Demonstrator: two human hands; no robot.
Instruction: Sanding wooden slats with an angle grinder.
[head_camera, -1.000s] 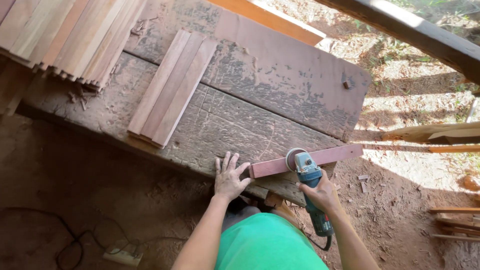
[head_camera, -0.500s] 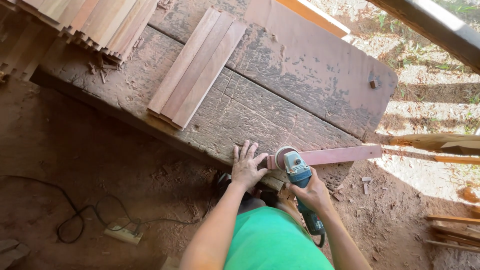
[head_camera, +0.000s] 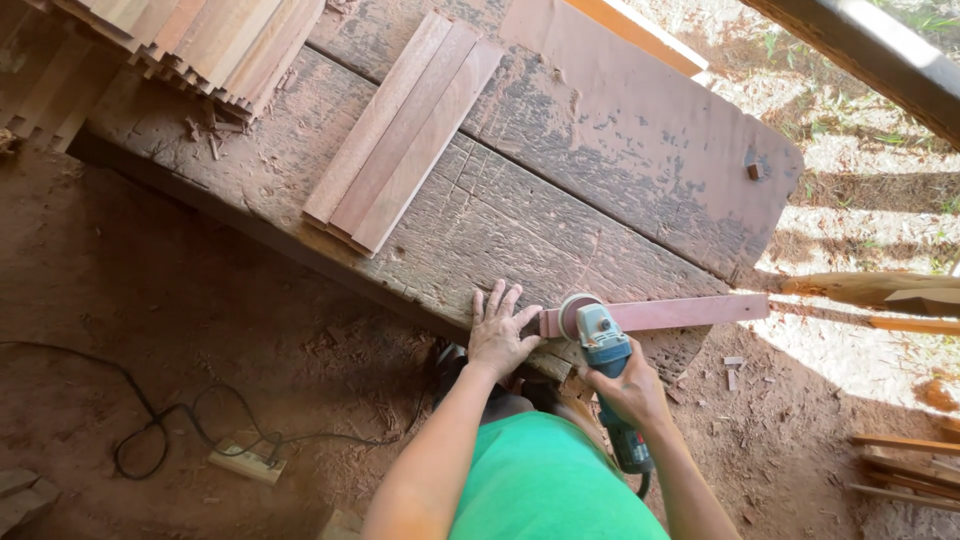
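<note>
A worn, scarred plank tabletop (head_camera: 560, 150) is standing on a red dirt floor (head_camera: 200, 330) strewn with wood chips, sunlight falling beyond its far edge. At the near edge, the left hand (head_camera: 497, 335) is lying flat, fingers spread, pressing the end of a smooth reddish wooden slat (head_camera: 680, 312), while the right hand (head_camera: 628, 390) is gripping a blue angle grinder (head_camera: 605, 350), its round disc sitting on that slat. Three matching slats (head_camera: 405, 130) are lying side by side mid-tabletop, more stacked boards (head_camera: 200, 40) resting at the far left corner.

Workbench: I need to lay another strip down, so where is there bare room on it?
The workbench is bare between the three laid strips and the small block. The near edge is crowded: the left hand pins the reddish strip while the right hand holds the grinder on it. The stacked strips fill the far-left corner.
</note>
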